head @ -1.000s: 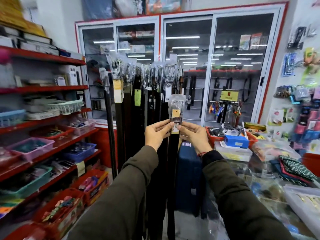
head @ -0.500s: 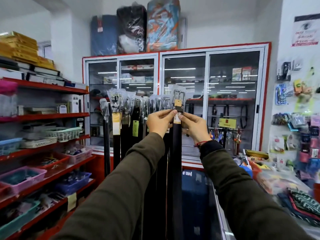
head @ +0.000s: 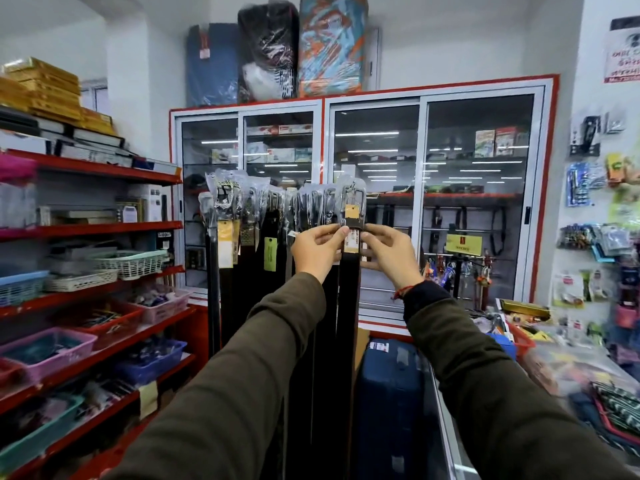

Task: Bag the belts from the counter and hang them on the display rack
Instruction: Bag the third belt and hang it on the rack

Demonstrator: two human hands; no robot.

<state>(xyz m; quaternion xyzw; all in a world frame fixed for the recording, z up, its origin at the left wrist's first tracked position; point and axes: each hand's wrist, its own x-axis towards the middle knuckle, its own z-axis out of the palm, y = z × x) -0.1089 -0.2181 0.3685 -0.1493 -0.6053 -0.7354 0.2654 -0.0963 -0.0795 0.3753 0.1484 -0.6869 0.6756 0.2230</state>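
From the head camera, two hands are raised in front of a row of hanging belts. The left hand (head: 317, 252) and the right hand (head: 389, 252) meet at one bagged belt (head: 349, 306), a dark strap in a clear plastic sleeve. Its metal buckle (head: 354, 202) stands upright at the top of the sleeve, level with the tops of the other hanging belts (head: 263, 244), at the right end of that row. The left fingers (head: 337, 232) pinch the sleeve's left edge just below the buckle, and the right fingers (head: 372, 233) pinch its right edge at the same height. Two paper tags show on this belt: a small yellow one (head: 352, 213) on the buckle and a white and yellow one (head: 350, 241) between the fingertips. The strap hangs straight down between two olive sleeves.

The hanging belts overlap, so an exact count cannot be made; roughly nine or ten bagged tops show, all dark, with at least two yellow tags and one green tag among them. Whether the held belt is already on a hook cannot be told.

Behind stands a glass cabinet (head: 377, 202) with four sliding panes and a red frame, and three wrapped suitcases (head: 277, 50) stand on top of it. A blue suitcase (head: 391, 393) sits low, just right of the belts. At left, red shelves (head: 93, 230) carry several plastic baskets. At right, the cluttered counter (head: 571, 375) is blurred.
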